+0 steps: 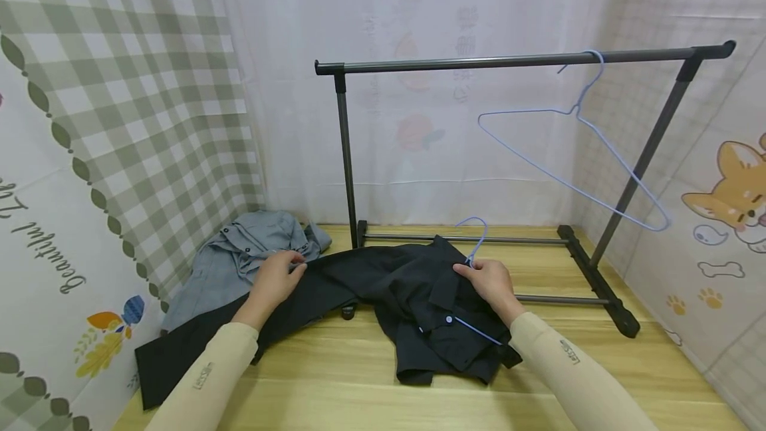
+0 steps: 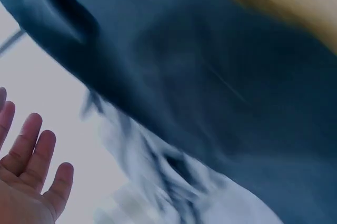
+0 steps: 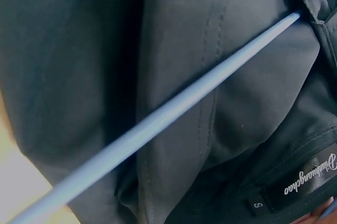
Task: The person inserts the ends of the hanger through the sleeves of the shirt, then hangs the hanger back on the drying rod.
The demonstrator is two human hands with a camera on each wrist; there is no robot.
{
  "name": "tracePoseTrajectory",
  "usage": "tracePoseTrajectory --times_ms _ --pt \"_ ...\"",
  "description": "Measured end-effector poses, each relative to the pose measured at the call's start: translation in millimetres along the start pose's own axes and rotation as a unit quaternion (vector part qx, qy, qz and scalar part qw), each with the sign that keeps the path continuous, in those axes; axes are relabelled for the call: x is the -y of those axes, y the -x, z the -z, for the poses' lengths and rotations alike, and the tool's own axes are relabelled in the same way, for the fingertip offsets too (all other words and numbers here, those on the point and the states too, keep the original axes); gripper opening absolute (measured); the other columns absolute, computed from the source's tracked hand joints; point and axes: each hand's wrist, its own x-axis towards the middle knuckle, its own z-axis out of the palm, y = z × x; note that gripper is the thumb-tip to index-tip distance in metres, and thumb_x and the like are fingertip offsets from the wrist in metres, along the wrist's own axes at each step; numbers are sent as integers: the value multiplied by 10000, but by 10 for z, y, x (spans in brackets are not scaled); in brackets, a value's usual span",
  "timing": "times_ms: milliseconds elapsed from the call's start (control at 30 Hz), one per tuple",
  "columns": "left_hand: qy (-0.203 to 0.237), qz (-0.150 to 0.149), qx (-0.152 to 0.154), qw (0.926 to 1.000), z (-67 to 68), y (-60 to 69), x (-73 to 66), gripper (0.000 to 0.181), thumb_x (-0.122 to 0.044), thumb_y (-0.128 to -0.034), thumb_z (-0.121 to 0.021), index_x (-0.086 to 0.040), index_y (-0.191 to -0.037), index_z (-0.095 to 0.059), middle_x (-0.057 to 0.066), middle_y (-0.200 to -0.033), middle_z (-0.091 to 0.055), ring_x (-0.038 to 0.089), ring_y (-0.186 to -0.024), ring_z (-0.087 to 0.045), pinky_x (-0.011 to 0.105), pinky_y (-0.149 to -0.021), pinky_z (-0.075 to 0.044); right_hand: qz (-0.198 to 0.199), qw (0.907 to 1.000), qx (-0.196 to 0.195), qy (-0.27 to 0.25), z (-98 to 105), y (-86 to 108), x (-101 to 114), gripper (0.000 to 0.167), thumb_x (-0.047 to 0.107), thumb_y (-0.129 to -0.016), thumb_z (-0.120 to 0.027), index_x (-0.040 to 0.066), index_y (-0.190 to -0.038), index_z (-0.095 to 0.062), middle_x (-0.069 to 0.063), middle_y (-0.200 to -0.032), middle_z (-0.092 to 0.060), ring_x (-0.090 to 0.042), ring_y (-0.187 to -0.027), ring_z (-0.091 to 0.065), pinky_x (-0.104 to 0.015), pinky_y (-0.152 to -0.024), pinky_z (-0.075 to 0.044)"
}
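Hanger [image 3: 163,116] in shirt [image 1: 407,294] is pinched by right hand [image 1: 487,281] at four o'clock — left hand [image 1: 274,285], at eight, fingers spread.

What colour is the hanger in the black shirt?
The hanger is light blue, clearest in the right wrist view.
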Motion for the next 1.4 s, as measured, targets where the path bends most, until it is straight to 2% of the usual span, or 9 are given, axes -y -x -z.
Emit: tracePoseTrajectory --times_ms 267,467,567,833,1100,1167,1233,1333,1400 --pt "114 -181 393 9990 -335 -265 -591 399 -269 -974 -663 -61 -1311 -614 145 -1294 -602 345 -1184 -562 528 -978 -438 220 9995 -82 -191 6 13 42 483 473 -888 -711 132 -607 -516 40 -615 -385 -198 -648 -418 -331 -591 -315" --pt "494 -5 815 9955 -440 -425 -807 694 -391 -976 -637 -101 -1538 -351 184 -1517 -406 398 -1384 -369 592 -1122 -241 452 9980 -84 -422 4 32 61 472 448 -882 -728 135 -614 -499 38 -616 -378 -199 -642 -416 -326 -593 -323" --pt "683 -156 976 9928 -463 -457 -836 669 -378 -979 -634 -91 -1526 -375 176 -1474 -466 385 -1363 -405 590 -1126 -228 539 9968 -55 -592 5 50 65 486 447 -875 -739 137 -609 -474 41 -613 -364 -197 -632 -410 -319 -584 -322" --pt "789 -255 1245 9888 -501 -394 -740 241 -213 -989 -637 -75 -1179 -693 76 -1136 -678 270 -1029 -641 456 -896 -503 833 9937 116 -737 20 58 81 541 449 -872 -745 126 -593 -411 39 -613 -307 -176 -584 -365 -295 -560 -296" --pt "633 -383 1446 9867 -373 -244 -386 151 -170 -964 -663 -104 -828 -662 26 -724 -549 181 -644 -493 350 -639 -398 899 9924 32 -843 58 22 86 523 420 -873 -752 124 -593 -424 46 -608 -304 -182 -621 -372 -300 -577 -289" --pt "632 -386 1502 9859 -333 -213 -330 138 -184 -968 -660 -83 -877 -677 44 -773 -587 209 -688 -540 364 -661 -433 944 9921 108 -820 62 22 101 530 429 -873 -751 122 -594 -422 47 -611 -297 -179 -615 -363 -298 -573 -282" --pt "699 -306 1510 9856 -301 -207 -345 196 -234 -971 -660 -71 -1070 -705 71 -976 -669 260 -869 -625 417 -777 -492 991 9919 172 -779 56 27 123 536 436 -874 -750 121 -594 -418 49 -611 -290 -170 -604 -351 -292 -569 -276" --pt "876 -250 1382 9862 -287 -240 -506 480 -343 -986 -631 -84 -1385 -570 114 -1307 -611 334 -1147 -601 501 -961 -463 1101 9908 203 -759 33 40 171 535 418 -874 -755 116 -593 -414 47 -610 -281 -161 -584 -328 -284 -560 -261" --pt "944 -412 1241 9869 -303 -284 -680 555 -379 -994 -608 -75 -1446 -502 138 -1381 -562 356 -1220 -559 521 -1007 -430 1187 9895 211 -800 9 51 210 528 394 -874 -762 114 -590 -417 49 -608 -280 -153 -575 -317 -277 -553 -251"
